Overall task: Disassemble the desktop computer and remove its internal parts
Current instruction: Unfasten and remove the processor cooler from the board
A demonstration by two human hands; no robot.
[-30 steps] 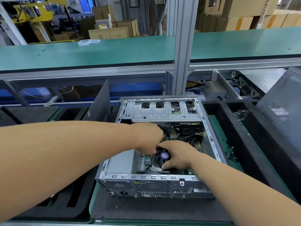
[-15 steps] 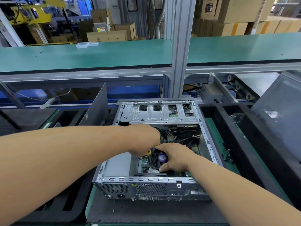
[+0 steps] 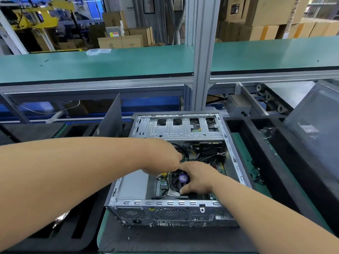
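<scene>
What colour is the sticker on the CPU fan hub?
Purple, on the fan hub sticker, seen in the head view beside the right hand.

One opened computer case (image 3: 170, 204) — holding one cooler fan (image 3: 180, 179) with a purple hub label — and two hands, left hand (image 3: 163, 158) and right hand (image 3: 199, 177), inside it. One upright grey side panel (image 3: 110, 120) at left. Three rollers (image 3: 269, 97) at upper right — one clear plastic box (image 3: 98, 51) on the far bench.

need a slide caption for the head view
Both hands reach into the open desktop case, right hand on the CPU fan.
</scene>
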